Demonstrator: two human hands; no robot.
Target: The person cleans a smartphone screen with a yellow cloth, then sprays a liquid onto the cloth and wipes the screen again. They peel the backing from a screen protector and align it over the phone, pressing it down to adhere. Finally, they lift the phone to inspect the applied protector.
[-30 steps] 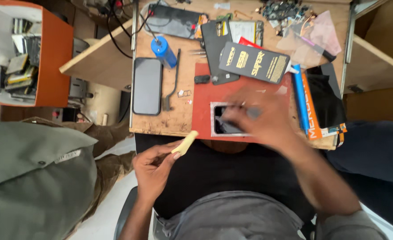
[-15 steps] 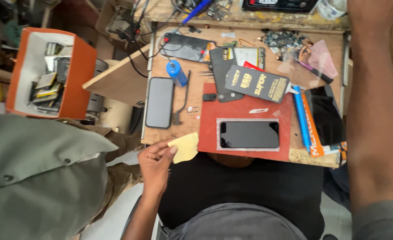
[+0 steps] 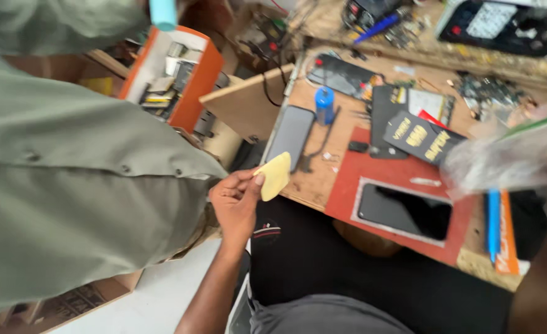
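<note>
Our left hand [image 3: 236, 201] pinches a small yellow soft cloth [image 3: 274, 175] at the wooden surface's [image 3: 313, 182] edge. Our right hand [image 3: 536, 158] looks blurred, so we cannot tell its grip.

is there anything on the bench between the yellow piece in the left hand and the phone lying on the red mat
Nothing visible blocks that stretch. The left hand pinches the yellow piece at the bench's near edge; between it and the phone lie only bare wood and the red mat. A second dark phone and a blue canister sit farther back, off that line.
</note>
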